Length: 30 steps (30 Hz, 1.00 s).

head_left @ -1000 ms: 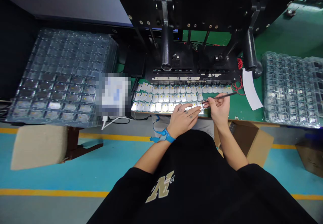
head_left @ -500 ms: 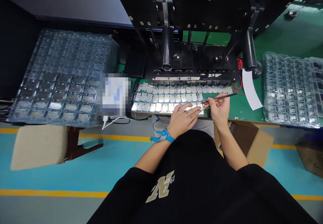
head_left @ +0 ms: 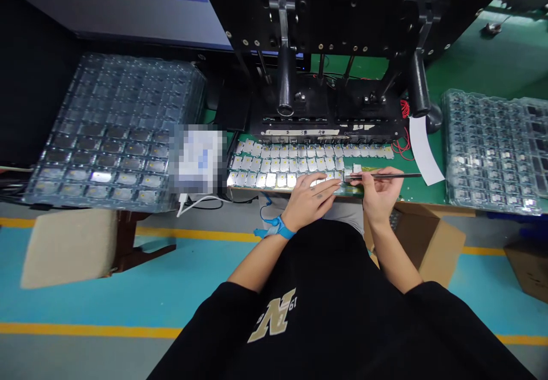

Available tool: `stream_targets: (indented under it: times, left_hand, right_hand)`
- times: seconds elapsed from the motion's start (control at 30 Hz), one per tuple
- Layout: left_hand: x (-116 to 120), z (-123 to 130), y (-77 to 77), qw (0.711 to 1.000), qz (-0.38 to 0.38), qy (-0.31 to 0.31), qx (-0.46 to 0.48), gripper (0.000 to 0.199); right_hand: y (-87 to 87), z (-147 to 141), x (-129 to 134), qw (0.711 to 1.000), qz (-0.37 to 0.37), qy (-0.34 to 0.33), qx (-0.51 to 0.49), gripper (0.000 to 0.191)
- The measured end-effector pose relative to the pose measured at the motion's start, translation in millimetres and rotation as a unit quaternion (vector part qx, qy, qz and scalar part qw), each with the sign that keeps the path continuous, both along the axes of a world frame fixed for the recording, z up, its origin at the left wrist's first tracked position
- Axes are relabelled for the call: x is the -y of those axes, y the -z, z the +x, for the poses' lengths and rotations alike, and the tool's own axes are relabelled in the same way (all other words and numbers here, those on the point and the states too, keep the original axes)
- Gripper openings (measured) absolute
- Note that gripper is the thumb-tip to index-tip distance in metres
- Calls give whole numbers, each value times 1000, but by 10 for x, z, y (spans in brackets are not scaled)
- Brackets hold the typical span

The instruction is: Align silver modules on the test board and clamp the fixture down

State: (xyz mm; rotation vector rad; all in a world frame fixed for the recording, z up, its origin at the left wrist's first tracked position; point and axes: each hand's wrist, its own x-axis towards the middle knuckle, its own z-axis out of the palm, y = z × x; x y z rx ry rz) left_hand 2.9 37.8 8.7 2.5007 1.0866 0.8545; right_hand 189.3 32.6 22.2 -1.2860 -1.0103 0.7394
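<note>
Head view — right hand [head_left: 380, 198] pinching a slim tool [head_left: 409, 175], left hand [head_left: 309, 202] outstretched over shiny rectangular plates [head_left: 284, 165].

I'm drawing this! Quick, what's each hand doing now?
Left hand: open, over the bottom row of small boards.
Right hand: closed, holding a thin dark tool.

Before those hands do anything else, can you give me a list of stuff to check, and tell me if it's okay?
1. Tweezers held in the right hand: ok.
2. Tweezer tips gripping a part: cannot tell, too small.
3. Left hand over the front row of silver-topped boards: ok.
4. Blue wrist strap around the left wrist: ok.
5. Both hands away from the black lever handles: ok.
6. Tweezers not touching the white paper strip: cannot tell, they look very close.
</note>
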Motion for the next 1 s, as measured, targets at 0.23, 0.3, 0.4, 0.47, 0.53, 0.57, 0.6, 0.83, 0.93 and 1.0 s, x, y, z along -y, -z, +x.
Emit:
stream_targets:
  times: [0.23, 0.3, 0.4, 0.47, 0.53, 0.57, 0.6, 0.83, 0.93, 1.0]
  left_hand:
    - [27, -238, -50, 999, 14, -12, 43, 22]
    - [24, -256, -18, 1000, 24, 5, -3, 21]
    - [15, -248, 31, 998, 58, 21, -34, 19]
    - [11, -235, 47, 996, 73, 21, -37, 18]
    - [12, -223, 48, 996, 75, 16, -35, 16]
    - [14, -219, 44, 997, 73, 15, -33, 16]
    - [16, -216, 40, 997, 69, 14, -32, 16]
    - [23, -198, 27, 997, 67, 6, -29, 15]
    - [20, -190, 27, 997, 72, 2, -26, 14]
    - [19, -187, 28, 997, 67, 0, -29, 15]
  right_hand:
    - [119, -150, 213, 998, -15, -58, -13, 34]
    - [185, -161, 230, 998, -25, -63, -3, 32]
    - [244, -138, 240, 997, -31, -63, 19, 30]
    - [255, -114, 244, 997, -31, -66, 31, 30]
    - [255, -95, 248, 997, -28, -67, 38, 30]
    - [253, -90, 249, 997, -25, -67, 39, 30]
    - [251, -88, 250, 997, -22, -67, 40, 29]
    - [265, -94, 254, 996, -12, -70, 48, 28]
    - [270, -93, 253, 996, -14, -72, 60, 28]
    - [271, -95, 249, 995, -14, -74, 64, 28]
